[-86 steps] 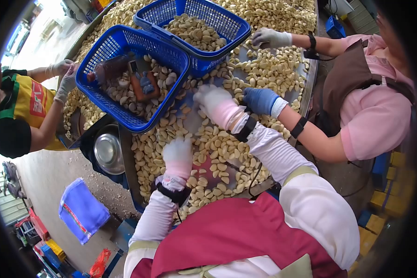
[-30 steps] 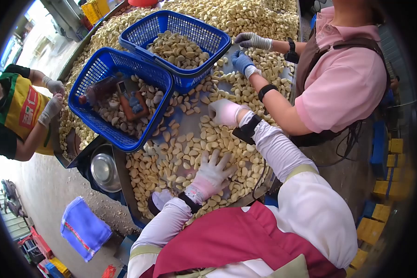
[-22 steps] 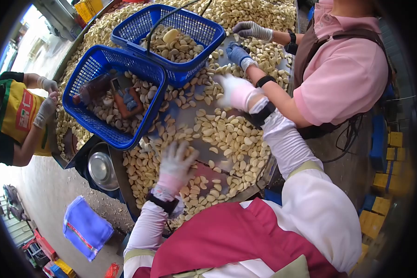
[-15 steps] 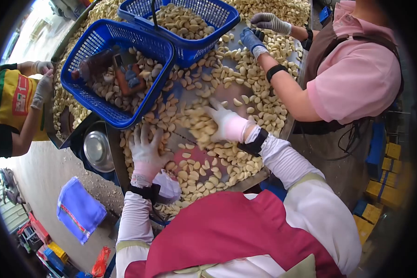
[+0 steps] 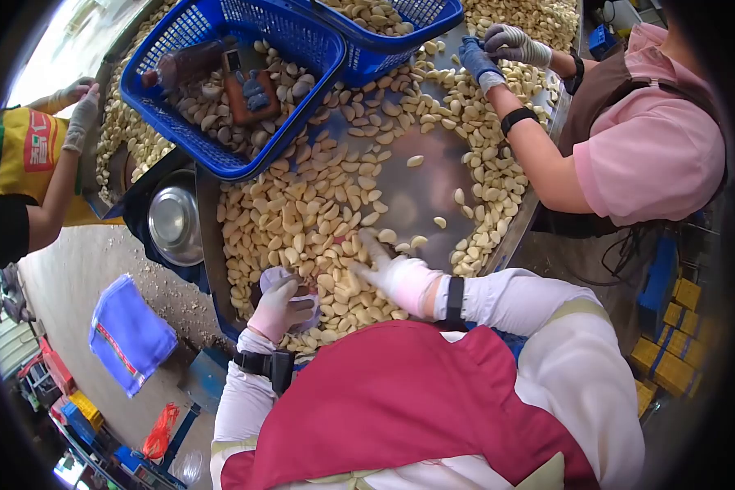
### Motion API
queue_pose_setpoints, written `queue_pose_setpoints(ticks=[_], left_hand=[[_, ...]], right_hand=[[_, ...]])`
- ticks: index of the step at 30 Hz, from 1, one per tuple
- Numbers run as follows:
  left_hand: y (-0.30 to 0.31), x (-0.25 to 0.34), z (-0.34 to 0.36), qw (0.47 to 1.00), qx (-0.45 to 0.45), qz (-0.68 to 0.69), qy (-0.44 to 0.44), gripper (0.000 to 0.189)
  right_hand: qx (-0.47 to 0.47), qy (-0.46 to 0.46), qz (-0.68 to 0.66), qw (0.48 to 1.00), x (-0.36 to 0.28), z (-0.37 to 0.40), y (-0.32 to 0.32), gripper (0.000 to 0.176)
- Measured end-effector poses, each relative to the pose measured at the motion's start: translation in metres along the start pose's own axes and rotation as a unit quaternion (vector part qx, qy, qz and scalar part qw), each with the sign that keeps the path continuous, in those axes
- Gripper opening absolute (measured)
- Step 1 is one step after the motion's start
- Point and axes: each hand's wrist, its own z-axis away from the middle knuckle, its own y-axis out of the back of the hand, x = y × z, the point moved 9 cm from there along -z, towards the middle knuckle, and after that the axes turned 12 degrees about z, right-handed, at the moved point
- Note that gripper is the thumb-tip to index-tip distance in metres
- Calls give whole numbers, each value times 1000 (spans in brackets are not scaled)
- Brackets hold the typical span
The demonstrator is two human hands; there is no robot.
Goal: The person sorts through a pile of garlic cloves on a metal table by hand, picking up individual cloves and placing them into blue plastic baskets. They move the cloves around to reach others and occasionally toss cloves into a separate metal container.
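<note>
Peeled garlic cloves (image 5: pixel 282 214) lie thickly over a metal table in front of me. My right hand (image 5: pixel 400 279), in a pale glove, rests among them with fingers stretched apart, touching cloves. At the near left edge is my left hand (image 5: pixel 281 307), also gloved, its fingers loosely bent and apart, with nothing visibly held. Beside and partly beneath it is a pale lilac, thin-looking item (image 5: pixel 273 278), whose kind I cannot make out.
A blue basket (image 5: pixel 224 167) holds cloves, a bottle and a brown case; another blue basket (image 5: pixel 384 51) stands behind. A steel bowl (image 5: pixel 174 226) sits left. One co-worker's gloved hands (image 5: pixel 498 53) are at the right; another co-worker (image 5: pixel 37 163) stands left.
My right hand has drawn nearer to me, and cloves now lie heaped at the left while bare metal shows at the middle. My left hand has moved nearer and its fingers have bent.
</note>
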Motion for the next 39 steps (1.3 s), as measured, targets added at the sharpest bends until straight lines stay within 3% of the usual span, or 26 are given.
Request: queue_pose_setpoints(ticks=[1, 3, 4, 5, 6, 7, 8, 9, 10, 11, 13, 15, 17, 20, 27, 28, 29, 30, 31, 32, 33, 35, 36, 37, 38, 39], left_hand=[[-10, -6, 1, 994, -75, 78, 8, 29], [-3, -17, -8, 991, -118, 70, -1, 23], [-8, 9, -3, 958, -120, -187, -183, 22], [-24, 26, 12, 829, -110, -426, -346, 21], [-24, 35, 15, 769, -80, -524, -358, 21], [-16, 31, 10, 766, -80, -525, -362, 21], [17, 17, -9, 891, -36, -352, -285, 22], [36, 7, -15, 969, 10, -160, -191, 23], [51, 10, -13, 939, 118, -271, -174, 23], [53, 12, -11, 938, 120, -272, -177, 23], [16, 56, 31, 725, 253, -631, -113, 24], [10, 65, 33, 709, 268, -648, -69, 26], [-13, 84, 43, 669, 282, -668, -163, 18], [-39, 97, 35, 681, 238, -659, -212, 20], [-78, 121, 16, 751, 190, -524, -354, 28], [-98, 131, 23, 760, 131, -473, -425, 31], [-114, 137, 30, 764, 71, -416, -489, 35], [-119, 140, 27, 766, 72, -416, -485, 35], [-130, 151, 38, 711, 78, -405, -570, 38], [-140, 157, 53, 646, 83, -389, -652, 41], [-117, 162, 34, 742, 94, -265, -608, 44], [-71, 179, 0, 757, 187, -383, -495, 52], [-64, 176, -8, 756, 186, -385, -495, 52], [-60, 170, -12, 689, 234, -480, -490, 54], [-59, 164, -13, 610, 278, -568, -477, 56], [-56, 158, -16, 614, 260, -579, -470, 58]], right_hand=[[41, 37, -16, 998, -15, -20, -15, 93], [-55, 72, -76, 993, -44, -31, -2, 93], [-53, 89, -80, 991, -57, -40, -1, 90], [-34, 116, -95, 988, -71, -65, -22, 88], [-48, 132, -104, 985, -78, -55, 2, 87], [-62, 148, -112, 981, -82, -44, 26, 87], [-30, 168, -109, 979, -84, -46, 36, 87], [2, 190, -106, 976, -86, -47, 46, 87], [38, 215, -153, 964, -80, -43, 71, 75], [122, 186, -180, 958, -64, -57, 75, 56], [312, 61, -167, 933, -9, -51, 110, 25], [405, -49, 29, 912, 38, -49, 125, 14], [380, -47, 72, 921, 50, -58, 120, 19], [299, -62, 66, 950, 46, -61, 117, 22], [333, -82, 28, 939, 68, -65, 118, 21], [337, -61, -149, 928, 75, -61, 118, 21], [327, -37, -322, 888, 80, -58, 115, 21], [118, -17, -651, 749, 68, -64, 85, 16], [130, 14, -799, 588, 56, -67, 83, 16], [114, 7, -792, 600, 49, -70, 82, 16], [101, 3, -784, 613, 44, -74, 84, 16], [178, -40, -614, 768, 50, -74, 111, 17], [393, -18, -413, 821, 60, -81, 132, 20], [573, 6, -175, 801, 50, -77, 142, 24], [574, 6, -178, 799, 52, -77, 144, 24], [482, -21, -159, 861, 52, -92, 141, 27]])
